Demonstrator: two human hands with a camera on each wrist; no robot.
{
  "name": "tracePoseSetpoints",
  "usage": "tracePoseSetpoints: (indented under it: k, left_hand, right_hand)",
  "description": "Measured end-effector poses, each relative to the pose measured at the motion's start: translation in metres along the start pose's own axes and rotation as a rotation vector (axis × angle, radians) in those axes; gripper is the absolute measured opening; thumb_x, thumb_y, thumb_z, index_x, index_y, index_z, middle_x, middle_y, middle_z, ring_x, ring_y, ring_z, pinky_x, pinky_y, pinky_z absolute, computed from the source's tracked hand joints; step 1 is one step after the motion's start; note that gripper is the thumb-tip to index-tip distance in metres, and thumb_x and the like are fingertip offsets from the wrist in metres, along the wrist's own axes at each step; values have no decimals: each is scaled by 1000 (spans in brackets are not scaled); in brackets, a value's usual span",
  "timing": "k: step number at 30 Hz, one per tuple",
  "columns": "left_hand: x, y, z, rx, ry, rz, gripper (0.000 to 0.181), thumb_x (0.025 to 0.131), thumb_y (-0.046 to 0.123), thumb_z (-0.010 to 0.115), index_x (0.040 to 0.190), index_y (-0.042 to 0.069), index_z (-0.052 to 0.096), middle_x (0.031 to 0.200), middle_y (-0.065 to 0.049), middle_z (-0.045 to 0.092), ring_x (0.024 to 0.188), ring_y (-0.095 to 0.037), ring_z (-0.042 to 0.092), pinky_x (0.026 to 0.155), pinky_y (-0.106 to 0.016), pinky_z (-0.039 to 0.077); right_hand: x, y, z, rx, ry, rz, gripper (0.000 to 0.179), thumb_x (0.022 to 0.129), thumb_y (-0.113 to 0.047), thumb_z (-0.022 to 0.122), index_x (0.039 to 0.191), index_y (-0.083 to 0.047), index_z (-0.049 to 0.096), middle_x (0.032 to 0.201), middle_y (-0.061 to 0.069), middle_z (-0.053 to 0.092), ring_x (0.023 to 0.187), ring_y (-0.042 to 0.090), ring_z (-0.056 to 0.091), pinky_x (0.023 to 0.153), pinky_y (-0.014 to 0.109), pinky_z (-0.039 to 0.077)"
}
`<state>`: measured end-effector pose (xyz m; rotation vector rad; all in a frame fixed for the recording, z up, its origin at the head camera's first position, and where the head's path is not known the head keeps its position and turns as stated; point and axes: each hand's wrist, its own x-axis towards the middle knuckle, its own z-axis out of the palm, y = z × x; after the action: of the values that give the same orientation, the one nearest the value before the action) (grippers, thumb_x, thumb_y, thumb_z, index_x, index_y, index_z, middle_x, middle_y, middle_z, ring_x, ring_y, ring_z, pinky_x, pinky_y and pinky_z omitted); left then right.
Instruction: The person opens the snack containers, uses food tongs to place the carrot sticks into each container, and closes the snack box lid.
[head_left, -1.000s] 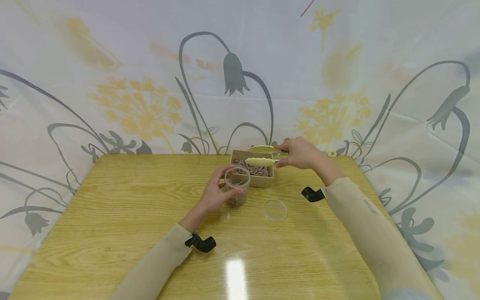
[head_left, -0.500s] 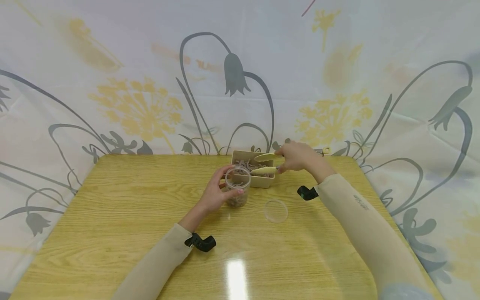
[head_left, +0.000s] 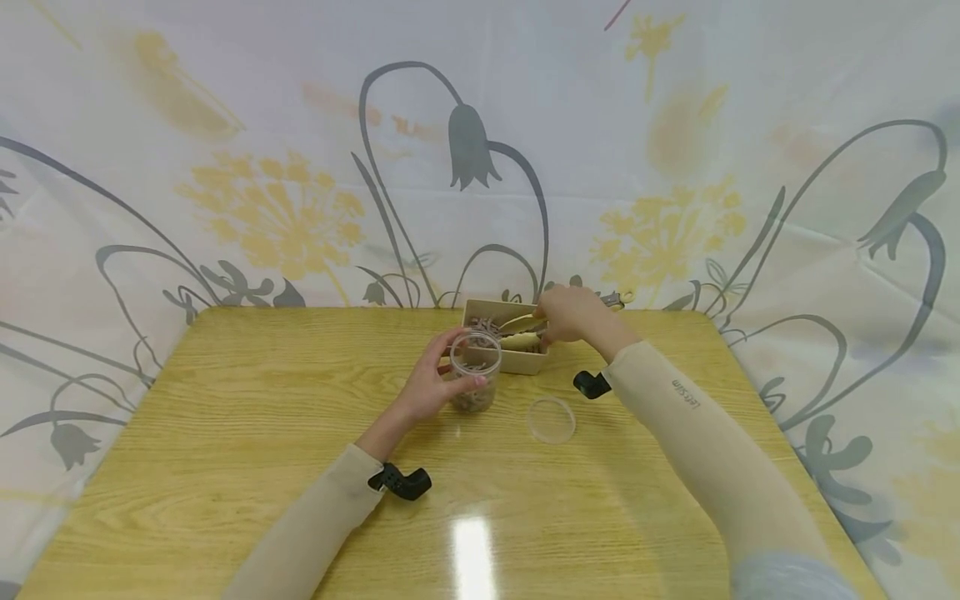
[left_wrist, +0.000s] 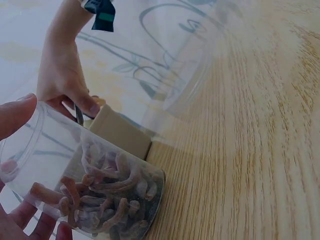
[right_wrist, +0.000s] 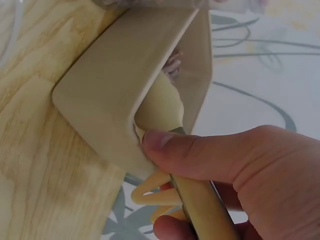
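- Left hand (head_left: 429, 383) is curled round the clear jar (left_wrist: 100, 175), presumably for steadiness.
- Tongs (head_left: 520, 342) are gripped by the right hand (head_left: 573, 314), tips held inside the beige box (head_left: 517, 363) at the jar's one o'clock.
- Clear lid (head_left: 551, 421) is laid at its four o'clock, apparently for easy access.

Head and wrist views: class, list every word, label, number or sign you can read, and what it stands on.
"Left...", on the right sleeve; its remaining letters are too small to read surely.
Faint orange lettering on the backdrop: too blurred to read.
None visible on the jar, box or tongs.
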<state>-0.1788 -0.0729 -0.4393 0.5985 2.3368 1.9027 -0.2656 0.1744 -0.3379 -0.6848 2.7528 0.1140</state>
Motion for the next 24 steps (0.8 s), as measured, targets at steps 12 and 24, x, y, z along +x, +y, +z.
tracePoseSetpoints:
  k: [12, 24]
  left_hand:
    - [0, 2, -4, 34, 5, -5, 79, 84, 13, 81, 151, 10, 39, 147, -15, 40, 133, -35, 40, 106, -56, 37]
    - [0, 8, -1, 93, 48, -1, 76, 84, 20, 82, 147, 3, 43, 141, -14, 46, 129, -34, 43, 102, -52, 41]
  right_hand:
    - [-3, 7, 6, 45, 60, -16, 40, 88, -31, 77, 125, -17, 72, 124, 8, 68, 104, 30, 64, 76, 46, 56]
    - [-14, 24, 7, 73, 119, -41, 43, 90, -32, 76, 129, -15, 69, 124, 8, 68, 100, 29, 65, 71, 44, 56]
